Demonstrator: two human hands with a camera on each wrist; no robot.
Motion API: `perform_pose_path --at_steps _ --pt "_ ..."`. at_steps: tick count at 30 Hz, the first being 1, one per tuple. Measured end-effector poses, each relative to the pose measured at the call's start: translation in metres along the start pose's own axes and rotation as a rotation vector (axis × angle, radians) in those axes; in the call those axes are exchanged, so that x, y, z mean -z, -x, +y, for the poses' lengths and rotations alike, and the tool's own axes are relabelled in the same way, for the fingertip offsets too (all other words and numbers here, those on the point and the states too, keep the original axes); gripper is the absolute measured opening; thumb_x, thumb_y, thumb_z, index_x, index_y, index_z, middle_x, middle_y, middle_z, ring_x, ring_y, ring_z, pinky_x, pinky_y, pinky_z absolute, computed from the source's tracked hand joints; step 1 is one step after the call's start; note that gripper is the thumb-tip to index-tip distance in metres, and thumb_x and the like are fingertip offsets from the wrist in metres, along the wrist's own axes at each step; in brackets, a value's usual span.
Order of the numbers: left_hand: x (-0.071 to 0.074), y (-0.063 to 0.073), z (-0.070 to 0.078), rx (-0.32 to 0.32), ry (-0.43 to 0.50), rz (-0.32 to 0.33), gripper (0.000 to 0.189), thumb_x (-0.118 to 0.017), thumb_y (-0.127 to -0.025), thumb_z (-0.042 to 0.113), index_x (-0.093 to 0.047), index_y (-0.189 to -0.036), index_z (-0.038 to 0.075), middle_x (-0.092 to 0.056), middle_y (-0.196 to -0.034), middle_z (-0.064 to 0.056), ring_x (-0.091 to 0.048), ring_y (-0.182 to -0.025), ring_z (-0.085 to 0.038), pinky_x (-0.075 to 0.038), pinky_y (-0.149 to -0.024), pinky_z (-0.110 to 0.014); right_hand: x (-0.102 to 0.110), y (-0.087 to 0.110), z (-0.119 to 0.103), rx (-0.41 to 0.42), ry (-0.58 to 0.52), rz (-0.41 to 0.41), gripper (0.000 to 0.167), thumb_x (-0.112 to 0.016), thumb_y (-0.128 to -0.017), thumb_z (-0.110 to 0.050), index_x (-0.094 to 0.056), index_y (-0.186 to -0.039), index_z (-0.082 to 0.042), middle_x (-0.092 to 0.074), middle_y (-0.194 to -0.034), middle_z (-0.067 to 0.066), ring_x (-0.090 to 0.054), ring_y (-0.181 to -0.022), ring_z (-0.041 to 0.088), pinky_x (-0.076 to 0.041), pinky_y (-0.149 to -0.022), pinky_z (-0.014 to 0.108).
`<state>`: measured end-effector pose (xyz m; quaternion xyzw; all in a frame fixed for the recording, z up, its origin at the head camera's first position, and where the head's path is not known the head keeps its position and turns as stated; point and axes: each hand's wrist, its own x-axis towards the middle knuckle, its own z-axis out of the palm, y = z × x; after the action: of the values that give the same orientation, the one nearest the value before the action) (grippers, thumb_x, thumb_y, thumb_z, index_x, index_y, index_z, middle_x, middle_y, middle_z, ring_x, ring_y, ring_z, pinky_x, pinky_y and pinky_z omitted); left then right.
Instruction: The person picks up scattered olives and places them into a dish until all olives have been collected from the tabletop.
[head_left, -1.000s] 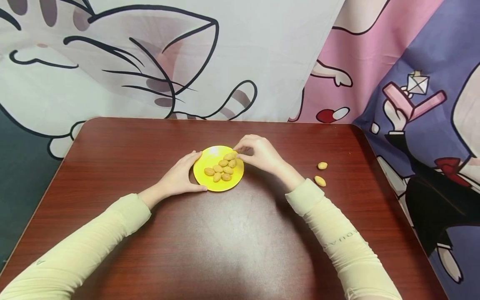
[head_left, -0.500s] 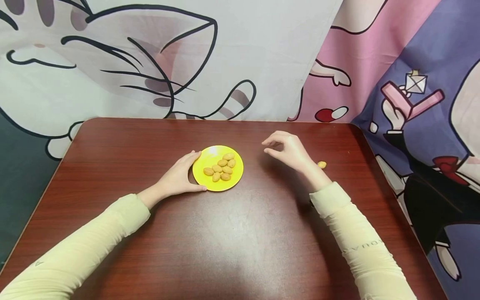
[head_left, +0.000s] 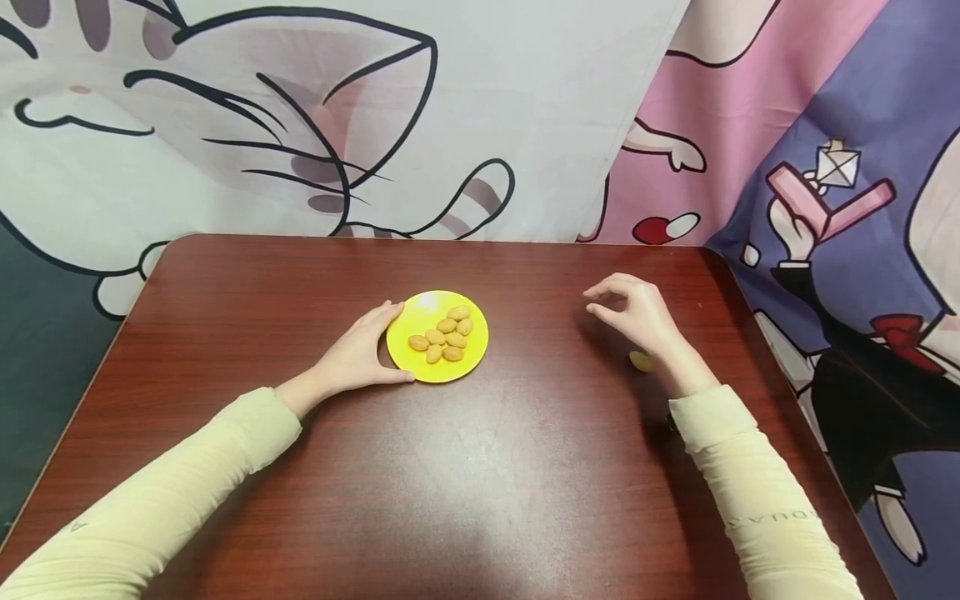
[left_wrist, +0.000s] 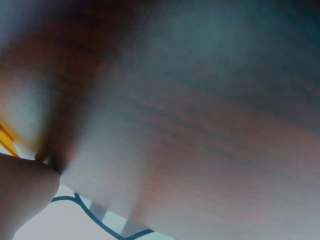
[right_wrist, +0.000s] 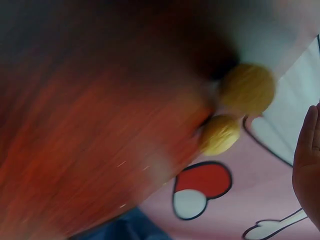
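A round yellow plate (head_left: 405, 358) holds several tan, almond-shaped nuts (head_left: 446, 326), gathered on its right half. My left hand (head_left: 366, 346) holds the plate's left side, thumb at the near rim and fingers at the far rim. In the left wrist view only part of that hand (left_wrist: 25, 192) and a yellow sliver of the plate (left_wrist: 7, 140) show. To the right, my right hand (head_left: 633, 312) hovers with loosely bent fingers and nothing between them. One loose nut (head_left: 640, 361) lies under its wrist. The right wrist view shows two blurred loose nuts (right_wrist: 220, 135).
The dark red-brown wooden table (head_left: 465, 483) has a glossy patch in front of the plate. Cartoon-printed cloth (head_left: 540, 125) hangs behind its far edge, and more printed cloth (head_left: 885, 250) borders the right side.
My right hand has moved away from the plate to the right, over the loose nuts, covering one in the head view. The left hand and plate have stayed in place.
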<state>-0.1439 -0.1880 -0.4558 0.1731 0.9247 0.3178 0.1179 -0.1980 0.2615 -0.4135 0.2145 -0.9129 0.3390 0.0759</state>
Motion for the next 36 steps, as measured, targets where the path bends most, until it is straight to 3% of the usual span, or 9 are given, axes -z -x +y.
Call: perform_pose_path --at_steps 7,12,17,23,36 --pt "0.001 0.001 0.001 0.001 0.002 -0.001 0.116 -0.093 -0.079 0.036 -0.027 -0.166 -0.002 -0.027 -0.173 -0.025 -0.020 -0.164 -0.042 -0.024 -0.131 -0.062 0.019 0.015 0.017 -0.060 0.025 0.011 0.020 -0.082 -0.089 0.001 -0.081 -0.109 -0.001 -0.078 -0.099 0.013 -0.061 -0.086 -0.012 -0.049 -0.078 0.001" --pt "0.000 0.002 0.000 -0.001 0.006 0.002 0.117 -0.094 -0.078 0.036 -0.027 -0.166 -0.002 -0.028 -0.173 -0.025 -0.019 -0.164 -0.042 -0.023 -0.131 -0.062 0.030 0.024 0.027 -0.095 0.026 0.019 0.019 -0.082 -0.090 0.000 -0.081 -0.109 -0.002 -0.077 -0.098 0.015 -0.061 -0.077 -0.013 -0.048 -0.074 0.001" --pt "-0.001 0.001 -0.001 0.000 -0.002 -0.002 0.116 -0.093 -0.079 0.037 -0.027 -0.166 -0.002 -0.027 -0.174 -0.025 -0.019 -0.164 -0.042 -0.023 -0.131 -0.062 0.038 0.033 0.038 -0.080 0.067 0.033 0.020 -0.083 -0.088 0.001 -0.081 -0.108 -0.001 -0.078 -0.096 0.016 -0.058 -0.084 -0.016 -0.045 -0.078 0.000" --pt "-0.001 0.000 -0.001 -0.004 0.002 -0.001 0.116 -0.093 -0.079 0.038 -0.027 -0.166 -0.002 -0.027 -0.173 -0.025 -0.020 -0.164 -0.042 -0.023 -0.131 -0.062 0.045 0.045 0.049 -0.110 0.046 0.023 0.021 -0.082 -0.086 0.004 -0.080 -0.108 0.002 -0.078 -0.098 0.020 -0.058 -0.081 -0.019 -0.048 -0.074 0.001" --pt "0.000 -0.001 -0.001 -0.001 0.000 -0.003 0.117 -0.093 -0.079 0.038 -0.026 -0.166 -0.001 -0.027 -0.174 -0.024 -0.019 -0.165 -0.041 -0.024 -0.131 -0.062 0.048 0.062 0.062 -0.166 0.064 -0.002 0.023 -0.087 -0.084 -0.001 -0.081 -0.107 -0.001 -0.079 -0.095 0.020 -0.058 -0.076 -0.022 -0.048 -0.071 0.002"
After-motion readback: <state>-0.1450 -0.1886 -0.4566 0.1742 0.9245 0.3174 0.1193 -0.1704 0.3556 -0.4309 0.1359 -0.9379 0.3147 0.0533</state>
